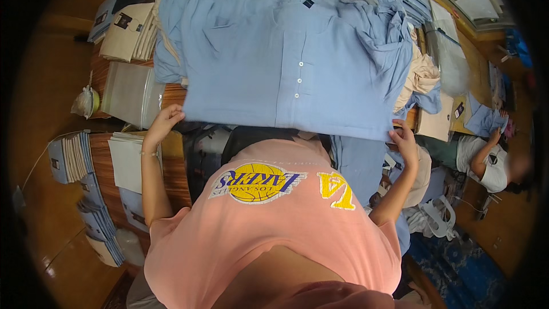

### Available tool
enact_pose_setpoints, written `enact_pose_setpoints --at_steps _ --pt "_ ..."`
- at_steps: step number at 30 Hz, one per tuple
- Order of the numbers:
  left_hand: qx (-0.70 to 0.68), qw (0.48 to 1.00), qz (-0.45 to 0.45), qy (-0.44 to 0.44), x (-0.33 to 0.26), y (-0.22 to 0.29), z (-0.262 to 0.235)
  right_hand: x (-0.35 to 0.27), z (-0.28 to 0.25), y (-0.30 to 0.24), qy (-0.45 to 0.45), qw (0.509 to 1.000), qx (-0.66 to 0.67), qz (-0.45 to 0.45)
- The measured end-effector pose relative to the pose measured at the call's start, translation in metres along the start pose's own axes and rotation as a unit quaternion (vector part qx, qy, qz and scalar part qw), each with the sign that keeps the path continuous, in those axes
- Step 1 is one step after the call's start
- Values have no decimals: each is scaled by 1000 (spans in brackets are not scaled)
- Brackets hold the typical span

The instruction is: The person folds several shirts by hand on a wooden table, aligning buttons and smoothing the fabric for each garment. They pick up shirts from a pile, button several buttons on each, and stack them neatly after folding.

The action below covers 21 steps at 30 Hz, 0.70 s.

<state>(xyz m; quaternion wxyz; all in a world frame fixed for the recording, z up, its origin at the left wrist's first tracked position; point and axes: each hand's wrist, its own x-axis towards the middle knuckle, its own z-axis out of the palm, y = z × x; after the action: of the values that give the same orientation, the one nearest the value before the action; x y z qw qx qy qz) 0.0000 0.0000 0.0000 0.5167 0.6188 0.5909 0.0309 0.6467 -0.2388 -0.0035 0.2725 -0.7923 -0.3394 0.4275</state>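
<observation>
A big light blue shirt [286,57] is lying spread, button side up, across the wooden table [100,74], its near hem hanging toward the person. The left hand [164,120] is pinching the near left corner of the hem, and the right hand [405,137] is gripping the near right corner, both closed on the cloth.

The far part of the shirt is resting on a heap of more blue cloth [394,28], so a pull at the hem is likely dragging that heap along or bunching the sleeves. The beige stack [128,31] at the far left is sitting close enough to be nudged.

The person's pink shirt [274,234] is hiding the near table edge. The fingertips are tucking under the hem, out of sight.
</observation>
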Motion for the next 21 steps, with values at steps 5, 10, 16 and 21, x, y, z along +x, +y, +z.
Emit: enact_pose_setpoints --at_steps 5,10,16,21 --pt "175 942 247 144 48 139 26 53 54 -130 78 970 -65 -219" --pt "133 881 438 116 150 216 93 149 161 -194 41 891 -15 -453" --pt "119 900 407 98 186 226 117 162 185 -202 24 914 -32 -404" --pt "92 911 401 34 191 236 115 172 187 -203 26 899 -27 -437"
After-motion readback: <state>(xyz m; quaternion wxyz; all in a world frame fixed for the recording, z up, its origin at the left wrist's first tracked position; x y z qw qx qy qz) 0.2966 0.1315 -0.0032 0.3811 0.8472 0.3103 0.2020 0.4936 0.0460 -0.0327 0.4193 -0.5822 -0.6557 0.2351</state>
